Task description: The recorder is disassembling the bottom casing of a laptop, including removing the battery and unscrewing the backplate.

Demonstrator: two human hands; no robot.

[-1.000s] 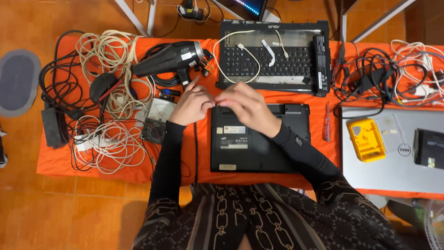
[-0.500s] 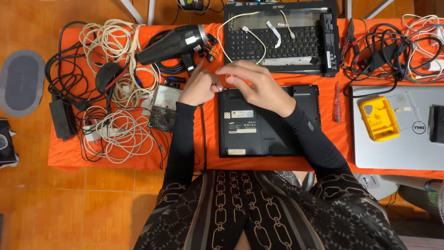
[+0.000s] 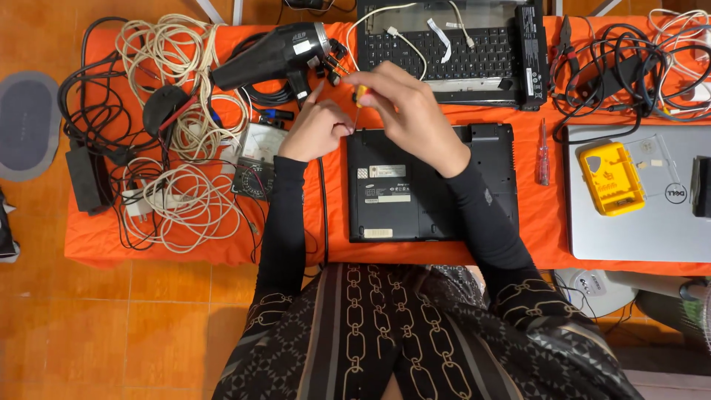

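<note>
A small orange-handled screwdriver (image 3: pixel 358 98) stood nearly upright, tip down at the top-left corner of the black laptop base (image 3: pixel 429 185), pinched in the right hand (image 3: pixel 411 111). The left hand (image 3: pixel 317 130) was curled just beside its tip. White rectangular labels sat on the base's left half, on the orange bench (image 3: pixel 533 222).

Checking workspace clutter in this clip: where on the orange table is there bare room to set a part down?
Bare orange table shows between the black laptop and the silver laptop, beside the red screwdriver, and along the front edge below the white cables. The left end is crowded with cables, meter and hair dryer; the back right corner is tangled with black cords.
</note>
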